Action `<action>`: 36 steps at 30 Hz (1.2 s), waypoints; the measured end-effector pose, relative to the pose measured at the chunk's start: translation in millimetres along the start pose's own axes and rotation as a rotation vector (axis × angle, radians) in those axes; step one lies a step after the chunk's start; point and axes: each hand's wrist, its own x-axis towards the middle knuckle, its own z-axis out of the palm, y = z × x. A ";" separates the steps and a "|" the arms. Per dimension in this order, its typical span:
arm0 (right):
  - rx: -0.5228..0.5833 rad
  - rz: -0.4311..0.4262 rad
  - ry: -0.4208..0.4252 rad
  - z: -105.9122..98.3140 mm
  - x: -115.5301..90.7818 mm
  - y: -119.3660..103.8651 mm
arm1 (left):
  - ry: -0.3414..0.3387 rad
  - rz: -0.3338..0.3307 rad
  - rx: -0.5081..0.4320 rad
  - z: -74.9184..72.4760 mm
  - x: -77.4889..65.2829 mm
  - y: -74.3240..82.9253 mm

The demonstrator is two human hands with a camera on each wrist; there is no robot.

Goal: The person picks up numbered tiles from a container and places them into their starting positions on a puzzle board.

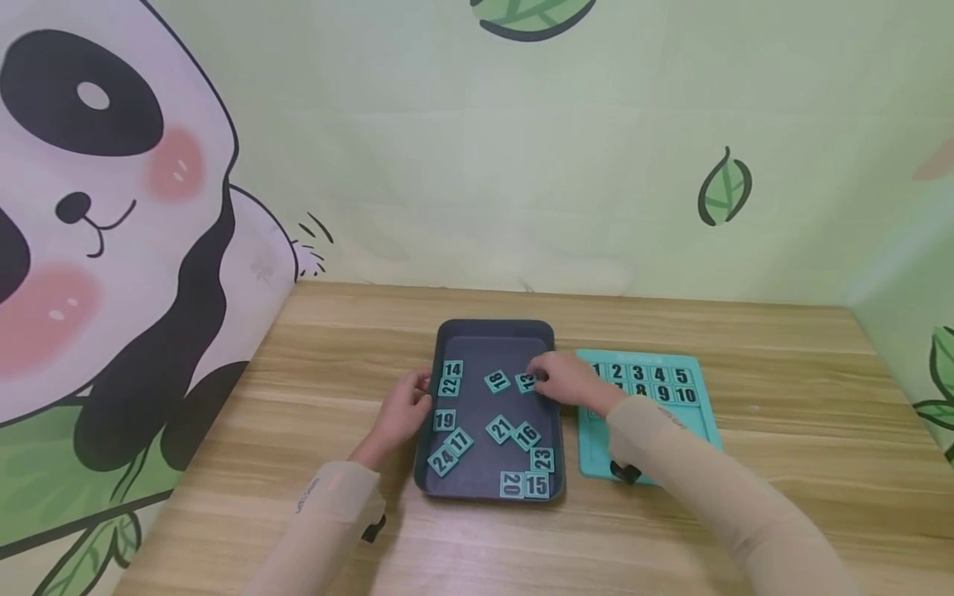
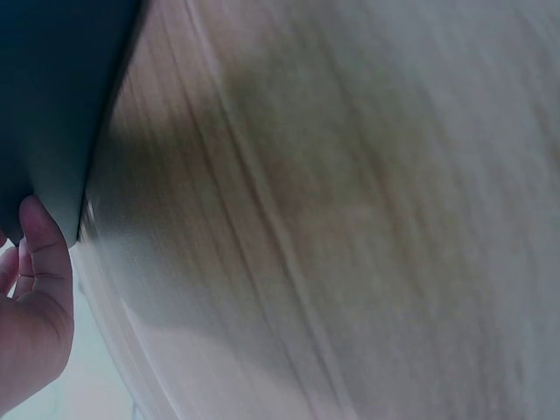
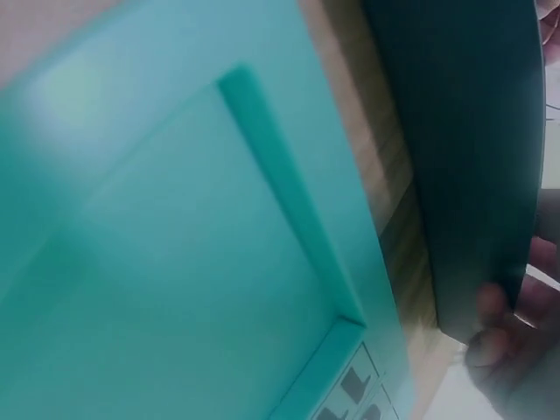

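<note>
A dark tray holds several loose teal number tiles. My left hand grips the tray's left edge; in the left wrist view its thumb lies against the tray's outer wall. My right hand reaches over the right rim and pinches the number 13 tile, whose right part the fingers cover. Just left of it lies the 18 tile. Beneath my right forearm is a teal number board, with tiles 1 to 10 in its top rows, some hidden by the hand.
Other tiles lie around the tray, among them the 14 tile, the 21 tile and the 15 tile. Tray and board stand side by side on a wooden table. Behind them hangs a panda-and-leaf backdrop.
</note>
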 end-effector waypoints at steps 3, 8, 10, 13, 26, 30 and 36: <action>-0.059 -0.031 0.101 -3.0 -1.8 -2.0 | 0.004 0.003 0.004 0.4 -0.4 -0.8; -0.275 -0.143 0.179 -4.0 0.4 -2.3 | 0.003 -0.003 -0.003 0.5 -0.9 -0.7; -0.331 -0.175 0.160 -2.0 2.4 -1.4 | 0.000 -0.008 -0.011 0.6 -1.1 -0.5; -0.354 -0.189 0.111 1.9 4.8 0.0 | -0.001 -0.011 -0.021 1.1 -1.2 -1.2; -0.309 -0.186 0.054 9.5 6.0 -4.4 | -0.001 -0.033 -0.023 0.2 -0.7 -0.4; -0.295 -0.208 0.028 10.4 6.1 -5.9 | 0.002 -0.024 -0.022 0.2 -0.4 -0.9; -0.294 -0.232 0.001 9.9 4.1 -9.9 | 0.000 -0.027 -0.022 -0.1 -0.5 -0.4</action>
